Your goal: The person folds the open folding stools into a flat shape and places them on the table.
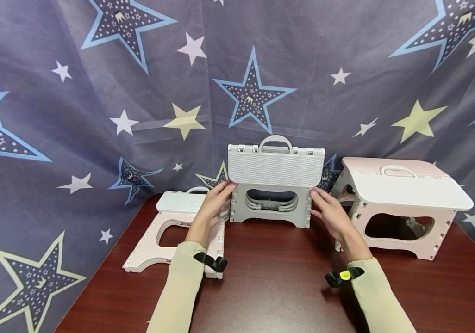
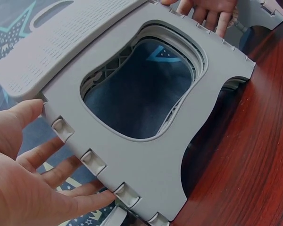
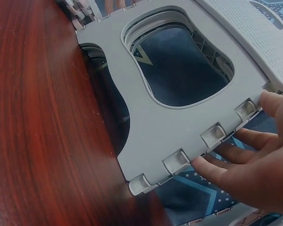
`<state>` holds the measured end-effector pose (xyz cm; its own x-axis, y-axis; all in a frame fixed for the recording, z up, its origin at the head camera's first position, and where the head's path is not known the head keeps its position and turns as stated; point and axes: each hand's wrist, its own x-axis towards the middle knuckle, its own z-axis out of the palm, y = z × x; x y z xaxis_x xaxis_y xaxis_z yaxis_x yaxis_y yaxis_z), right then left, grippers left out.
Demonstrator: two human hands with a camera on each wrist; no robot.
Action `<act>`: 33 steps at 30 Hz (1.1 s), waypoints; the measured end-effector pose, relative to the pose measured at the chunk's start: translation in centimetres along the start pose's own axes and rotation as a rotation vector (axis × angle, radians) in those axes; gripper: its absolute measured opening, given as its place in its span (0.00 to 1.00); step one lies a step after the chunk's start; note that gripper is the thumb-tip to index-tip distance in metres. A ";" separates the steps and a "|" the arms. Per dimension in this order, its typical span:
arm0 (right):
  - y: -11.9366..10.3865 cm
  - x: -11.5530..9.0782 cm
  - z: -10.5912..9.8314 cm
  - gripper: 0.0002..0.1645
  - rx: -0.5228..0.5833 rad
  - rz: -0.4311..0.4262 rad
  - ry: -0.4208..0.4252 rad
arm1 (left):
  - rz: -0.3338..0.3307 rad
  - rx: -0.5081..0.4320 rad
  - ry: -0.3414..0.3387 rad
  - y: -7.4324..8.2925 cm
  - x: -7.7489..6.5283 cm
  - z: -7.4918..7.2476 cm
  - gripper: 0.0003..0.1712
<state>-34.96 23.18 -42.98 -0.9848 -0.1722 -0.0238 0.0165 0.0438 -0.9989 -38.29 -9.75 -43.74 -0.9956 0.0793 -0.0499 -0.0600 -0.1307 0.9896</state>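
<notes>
A grey folding step stool (image 1: 243, 199), folded nearly flat, stands upright on the table with its textured top panel and carry handle uppermost. My left hand (image 1: 212, 206) holds its left side edge. In the left wrist view, the left thumb (image 2: 28, 110) is at the panel's corner and the fingers run along and behind the hinged edge. The right hand (image 1: 332, 213) holds the opposite edge. In the right wrist view, its thumb (image 3: 272, 101) lies near the top panel, with some fingers partly hidden behind the edge.
At left, a folded pink-and-white stool (image 1: 146, 249) lies on the dark red wooden table (image 1: 271, 277), close to my left forearm. An unfolded pink-and-white stool (image 1: 408, 189) stands on the right. Behind them hangs a star-patterned cloth (image 1: 304, 55).
</notes>
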 end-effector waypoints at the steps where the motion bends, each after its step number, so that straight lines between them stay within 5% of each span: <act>1: 0.0 0.0 0.0 0.42 0.004 0.000 0.001 | 0.000 -0.002 0.001 0.0 0.0 0.0 0.33; 33: -0.9 -0.5 -0.4 0.40 -0.124 0.021 -0.012 | -0.067 0.060 0.036 0.9 -0.4 -0.3 0.29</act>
<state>-34.59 23.58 -42.06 -0.9822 -0.1820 -0.0464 0.0152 0.1690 -0.9855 -37.92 -10.24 -42.85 -0.9915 0.0505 -0.1198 -0.1231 -0.0669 0.9901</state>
